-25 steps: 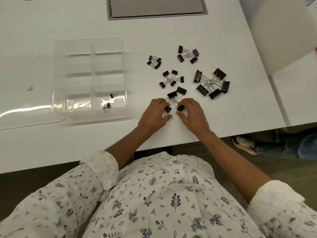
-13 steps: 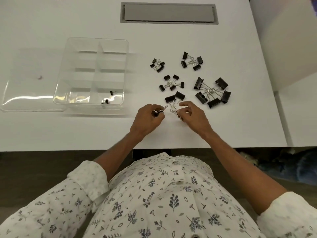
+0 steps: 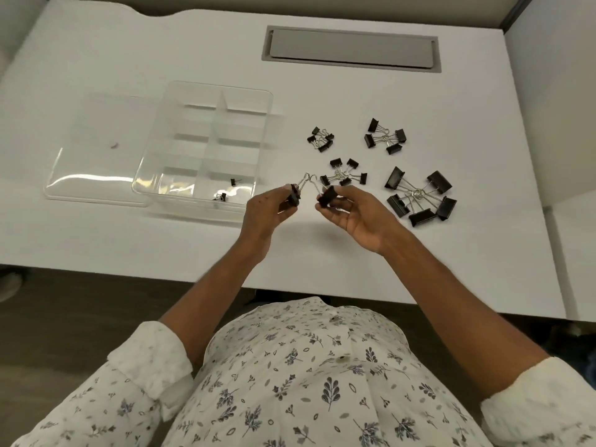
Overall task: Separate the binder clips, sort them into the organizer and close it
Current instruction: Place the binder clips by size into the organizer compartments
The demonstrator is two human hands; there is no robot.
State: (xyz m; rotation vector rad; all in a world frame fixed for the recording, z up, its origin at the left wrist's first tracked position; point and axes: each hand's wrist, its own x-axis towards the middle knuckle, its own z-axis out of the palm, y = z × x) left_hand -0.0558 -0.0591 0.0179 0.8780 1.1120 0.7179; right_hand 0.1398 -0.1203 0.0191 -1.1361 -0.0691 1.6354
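My left hand (image 3: 267, 209) pinches a black binder clip (image 3: 294, 197) and my right hand (image 3: 353, 211) pinches another black binder clip (image 3: 327, 196), both raised above the white table (image 3: 322, 91); their silver wire handles meet between the hands. Behind them lie linked bunches of clips: a tiny bunch (image 3: 321, 139), a small bunch (image 3: 346, 172), a medium bunch (image 3: 385, 141) and a large bunch (image 3: 419, 198). The clear compartmented organizer (image 3: 206, 150) stands open at the left, with two tiny clips (image 3: 225, 190) in its near right compartment.
The organizer's clear lid (image 3: 96, 150) lies flat to its left, with a small pink speck on it. A grey cable hatch (image 3: 351, 48) is set into the table's far side. A white partition (image 3: 558, 108) bounds the right. The table's front edge runs just behind my forearms.
Both hands lifted two clips off the table from the near bunch and raised them. The view shifted back, showing more of the far table.
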